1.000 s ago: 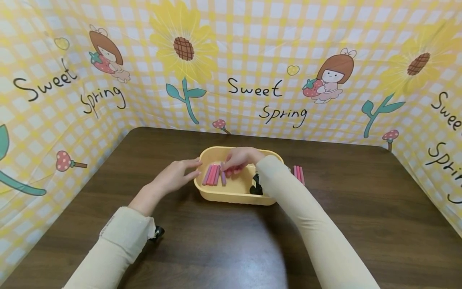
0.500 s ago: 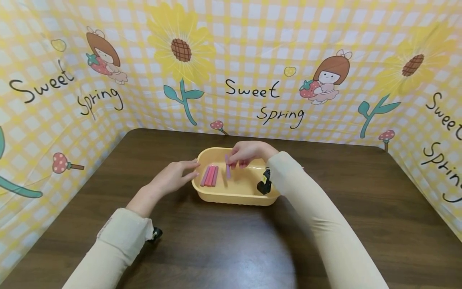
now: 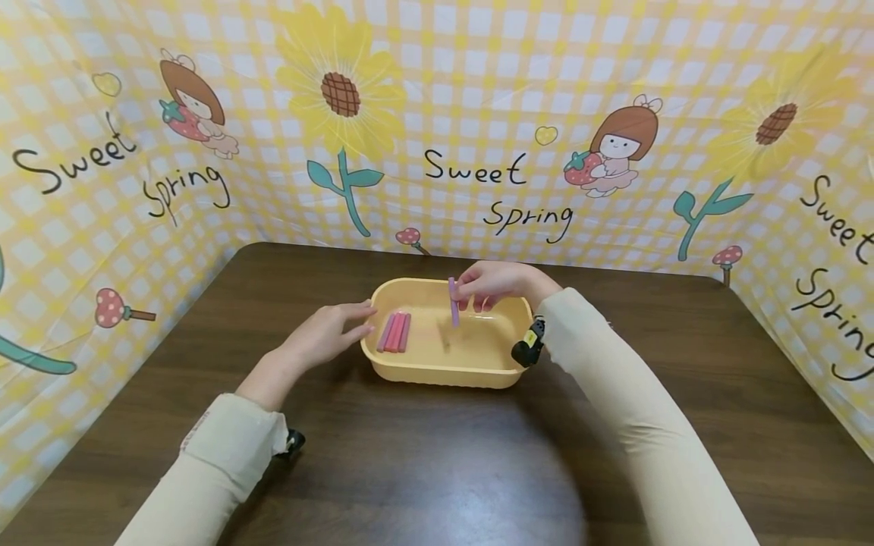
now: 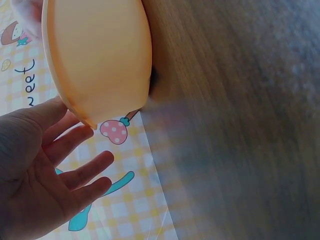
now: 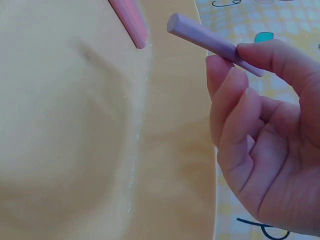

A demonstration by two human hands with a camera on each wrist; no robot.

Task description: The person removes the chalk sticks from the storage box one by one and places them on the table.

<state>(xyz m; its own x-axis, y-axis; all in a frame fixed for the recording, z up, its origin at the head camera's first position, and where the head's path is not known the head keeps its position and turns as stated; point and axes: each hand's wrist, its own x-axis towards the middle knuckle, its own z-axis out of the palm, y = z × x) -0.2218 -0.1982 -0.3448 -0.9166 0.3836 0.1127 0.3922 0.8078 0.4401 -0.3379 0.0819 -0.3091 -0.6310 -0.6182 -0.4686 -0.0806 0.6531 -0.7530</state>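
Note:
A pale yellow oblong basin sits on the table. My right hand is above its far side, pinching a purple chalk-like stick between thumb and fingers. The right wrist view shows this stick tilted, apart from the basin floor. In the basin's left end lies a row of several pink and purple sticks. My left hand touches the basin's left end; in the left wrist view its fingers are spread, thumb and a fingertip against the rim.
Dark wood table surrounds the basin. A yellow checked cloth printed with flowers and lettering stands behind it and at both sides. Black wrist cameras are on both forearms, the right one by the basin's right rim.
My right hand has lifted the purple stick from beside the row and carried it to the right. Several sticks on the table, right of the basin, are now behind my right arm. My left hand stays.

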